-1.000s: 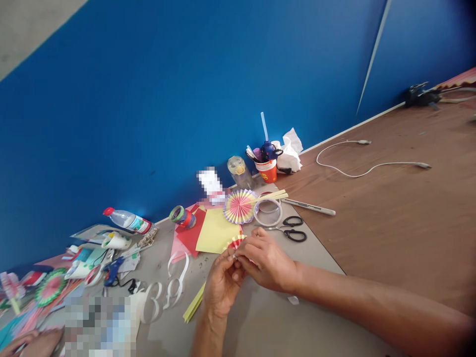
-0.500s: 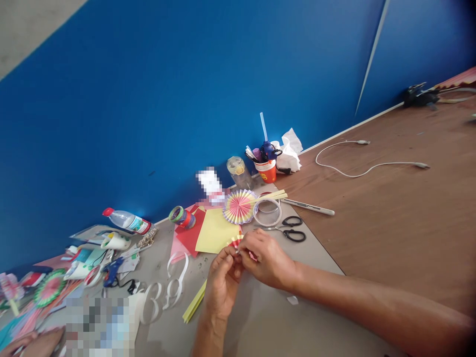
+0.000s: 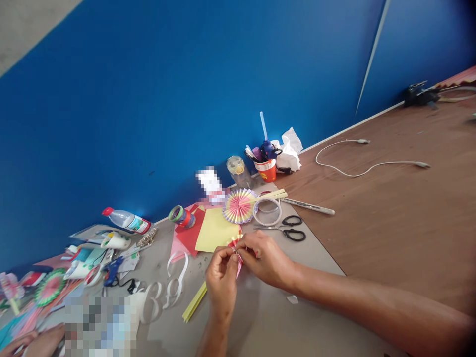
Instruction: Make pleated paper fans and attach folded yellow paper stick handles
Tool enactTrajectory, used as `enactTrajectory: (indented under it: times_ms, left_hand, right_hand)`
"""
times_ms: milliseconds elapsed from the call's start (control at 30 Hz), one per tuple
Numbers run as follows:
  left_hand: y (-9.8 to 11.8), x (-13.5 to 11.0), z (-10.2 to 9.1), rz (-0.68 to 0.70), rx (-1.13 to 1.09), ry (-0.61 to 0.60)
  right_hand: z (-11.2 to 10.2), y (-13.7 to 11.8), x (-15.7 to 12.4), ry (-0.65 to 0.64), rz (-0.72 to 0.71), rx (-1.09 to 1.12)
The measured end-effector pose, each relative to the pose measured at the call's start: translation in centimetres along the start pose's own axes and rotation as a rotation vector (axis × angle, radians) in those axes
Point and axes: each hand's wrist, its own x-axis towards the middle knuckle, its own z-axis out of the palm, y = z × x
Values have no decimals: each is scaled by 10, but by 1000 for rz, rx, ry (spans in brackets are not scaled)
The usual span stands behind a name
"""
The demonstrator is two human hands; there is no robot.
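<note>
Both of my hands meet over the grey mat (image 3: pixel 275 317), fingertips pinched together. Between them is a pleated paper fan (image 3: pixel 235 241) in red, pink and pale yellow, mostly covered by my fingers. My left hand (image 3: pixel 222 277) grips its near edge between thumb and forefinger. My right hand (image 3: pixel 266 258) is closed on its other side. A finished-looking paper rosette (image 3: pixel 240 206) with a yellow stick handle lies just beyond. Black-handled scissors (image 3: pixel 294 234) and a roll of tape (image 3: pixel 267 212) are to the right of it. A folded yellow paper strip (image 3: pixel 195 302) lies left of my left wrist.
Yellow paper (image 3: pixel 215 230) and red paper (image 3: pixel 191 230) lie behind my hands. A red cup of tools (image 3: pixel 266 171) and a jar (image 3: pixel 239 171) stand by the blue wall. A utility knife (image 3: pixel 310 206), a bottle (image 3: pixel 126 220), a glue gun (image 3: pixel 112 271) and another person's hand (image 3: pixel 40 342) also show.
My left thumb has moved up to press against the fan beside my right fingertips. More pink pleating shows under my right fingers. The surroundings stay put.
</note>
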Motion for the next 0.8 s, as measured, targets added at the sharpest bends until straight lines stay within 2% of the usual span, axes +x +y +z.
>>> enactTrajectory:
  times_ms: [367, 567, 800]
  left_hand:
    - [-8, 2, -1, -78, -114, 48]
    - [-5, 1, -1, 13, -21, 123]
    - [-3, 0, -2, 32, 49, 136]
  right_hand:
    - [1, 1, -1, -11, -86, 36]
    - [-2, -1, -2, -35, -148, 2]
    - [0, -2, -1, -60, -75, 45]
